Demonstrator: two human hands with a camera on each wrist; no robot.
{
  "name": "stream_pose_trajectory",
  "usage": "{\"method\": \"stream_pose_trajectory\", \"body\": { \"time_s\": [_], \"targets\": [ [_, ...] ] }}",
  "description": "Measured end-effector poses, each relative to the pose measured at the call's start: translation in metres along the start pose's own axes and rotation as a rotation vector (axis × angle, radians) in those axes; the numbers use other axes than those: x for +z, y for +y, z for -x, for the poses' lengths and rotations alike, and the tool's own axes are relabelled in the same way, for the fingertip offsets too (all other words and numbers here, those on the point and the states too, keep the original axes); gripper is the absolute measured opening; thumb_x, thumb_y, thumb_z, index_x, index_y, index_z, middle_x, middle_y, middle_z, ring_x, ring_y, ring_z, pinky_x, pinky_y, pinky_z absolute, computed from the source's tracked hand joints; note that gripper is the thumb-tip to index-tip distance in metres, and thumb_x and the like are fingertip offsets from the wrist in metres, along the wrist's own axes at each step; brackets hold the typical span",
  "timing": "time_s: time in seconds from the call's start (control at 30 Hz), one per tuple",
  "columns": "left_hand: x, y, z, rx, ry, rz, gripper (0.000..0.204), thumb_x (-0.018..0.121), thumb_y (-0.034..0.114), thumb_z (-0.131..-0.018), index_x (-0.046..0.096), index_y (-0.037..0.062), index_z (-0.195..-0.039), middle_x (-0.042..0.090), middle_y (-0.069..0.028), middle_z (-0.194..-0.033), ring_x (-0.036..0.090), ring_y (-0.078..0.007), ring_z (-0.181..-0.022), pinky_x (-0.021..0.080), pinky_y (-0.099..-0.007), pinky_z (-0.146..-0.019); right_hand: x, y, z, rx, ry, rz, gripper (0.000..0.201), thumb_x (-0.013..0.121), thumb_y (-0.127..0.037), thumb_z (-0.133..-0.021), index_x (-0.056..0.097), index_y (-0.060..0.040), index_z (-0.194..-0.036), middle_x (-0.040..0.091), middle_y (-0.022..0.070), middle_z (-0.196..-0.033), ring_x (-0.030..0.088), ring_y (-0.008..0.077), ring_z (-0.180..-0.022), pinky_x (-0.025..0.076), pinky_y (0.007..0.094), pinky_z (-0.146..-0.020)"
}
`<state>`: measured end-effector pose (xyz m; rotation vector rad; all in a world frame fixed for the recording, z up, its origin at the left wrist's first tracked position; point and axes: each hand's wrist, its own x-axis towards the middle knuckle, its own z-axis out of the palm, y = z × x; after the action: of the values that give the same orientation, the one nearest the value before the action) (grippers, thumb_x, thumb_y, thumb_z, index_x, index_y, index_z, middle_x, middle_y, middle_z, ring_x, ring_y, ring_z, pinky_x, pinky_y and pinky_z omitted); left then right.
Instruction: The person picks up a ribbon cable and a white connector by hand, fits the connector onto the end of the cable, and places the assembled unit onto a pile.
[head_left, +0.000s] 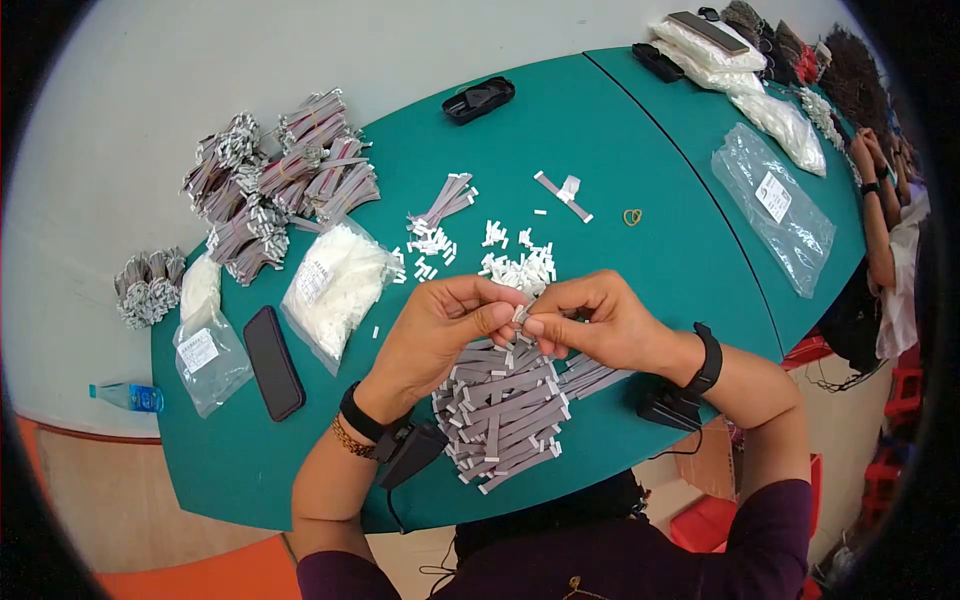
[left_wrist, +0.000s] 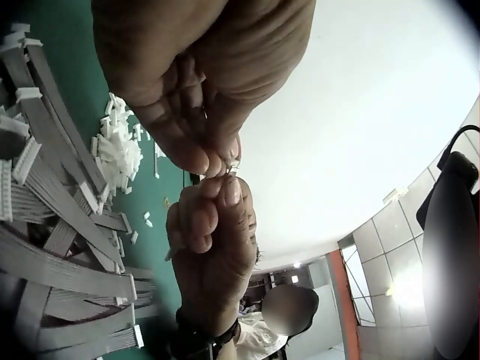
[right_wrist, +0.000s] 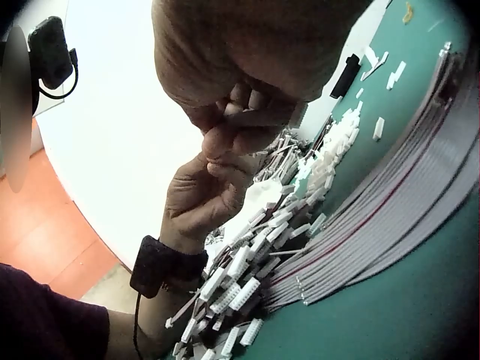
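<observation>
Both hands meet fingertip to fingertip over the table's near side. My left hand (head_left: 440, 325) pinches a small white connector (left_wrist: 233, 163) between thumb and fingers. My right hand (head_left: 605, 322) holds a grey ribbon cable (right_wrist: 259, 118), its far end showing beyond the curled fingers in the right wrist view. The fingertips largely hide where connector and cable meet. Beneath the hands lies a heap of grey ribbon cables (head_left: 500, 415) with white connectors on their ends. Just beyond the fingers is a pile of loose white connectors (head_left: 522, 268).
Bundled cables (head_left: 300, 165), a bag of white connectors (head_left: 335, 285) and a phone (head_left: 273, 362) lie to the left. A black case (head_left: 478, 100) and rubber bands (head_left: 632, 217) are farther back. At right are a clear plastic bag (head_left: 775, 210) and another person's arm (head_left: 878, 230).
</observation>
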<state>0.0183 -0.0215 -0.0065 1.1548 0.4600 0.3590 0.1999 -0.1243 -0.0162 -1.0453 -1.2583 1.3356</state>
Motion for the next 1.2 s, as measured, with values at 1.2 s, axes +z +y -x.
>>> {"method": "stream_pose_trajectory", "body": {
  "time_s": [1.2],
  "targets": [
    [0.0043, 0.0008, 0.0009, 0.039, -0.001, -0.011, 0.017, 0.062, 0.007, -0.085, 0.062, -0.0027, -0.099, 0.064, -0.0079, -0.087, 0.056, -0.0109, -0.074, 0.045, -0.0232, -0.069, 0.0023, -0.0022, 0.0017, 0.014, 0.043, -0.006, 0.017, 0.058, -0.015, -0.090, 0.066, -0.0003, -0.087, 0.060, 0.0008, -0.069, 0.054, 0.0044, -0.060, 0.043, 0.0187, -0.052]
  ]
}}
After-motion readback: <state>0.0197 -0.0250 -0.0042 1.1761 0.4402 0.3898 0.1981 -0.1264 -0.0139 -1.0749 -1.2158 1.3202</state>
